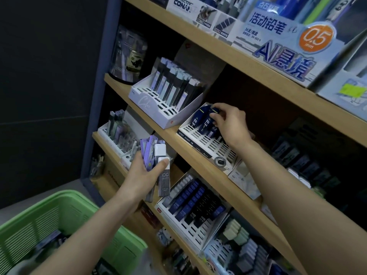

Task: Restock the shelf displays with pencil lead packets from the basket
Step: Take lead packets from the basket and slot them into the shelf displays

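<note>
Right hand pinches the top of a dark blue lead packet, thumb under, fingers curled over it. The packet stands in the back row of the white slotted tray, touching two more dark blue packets just left of it. Big pale letters run down their faces, not fully readable. Tray front lip reads "S1357" and "HB". The tray's front rows are open slots, running to the wooden shelf edge, which the tray slightly overhangs.

Left hand sits below-left of the tray, in front of the shelf edge, and grips a fanned bundle: purple packets and a grey white-capped packet marked "100", thumb pressed on the cap.

Up-left of the tray, touching its corner, is a white stepped display with grey and lilac packets upright at the back and free slots in front.

One shelf below the tray is another white display of blue and black packets marked "HB 0.5".

One shelf above the tray is a pale blue box reading "活动铅笔", "0.5 mm" and "AI", and left of that a box reading "DETECTIV CONAN".

Far below-left of the tray is the green basket, with some packets inside, blurred. The left forearm crosses over its rim. There is open air between the basket and the shelves.
</note>
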